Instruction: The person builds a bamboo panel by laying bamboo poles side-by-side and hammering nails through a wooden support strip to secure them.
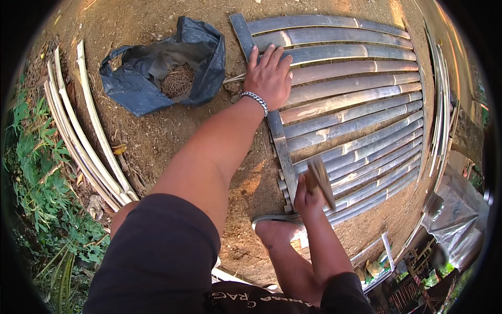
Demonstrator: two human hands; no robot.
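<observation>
A panel of split bamboo slats lies on the ground, its slats running sideways over a dark crosspiece along the left end. My left hand rests palm down on the upper left part, fingers stretched over the slat ends and the crosspiece. In my right hand, closed around its handle, is what looks like a hammer. Motion smears its head, which is raised over the lower slats. A black plastic bag stands open left of my left hand, with many thin rusty-brown nails inside.
Long pale bamboo strips lie at the left beside green plants. More strips lie beyond the panel's right end. My sandalled foot is by the panel's lower left corner. A grey plastic sheet hangs at the lower right.
</observation>
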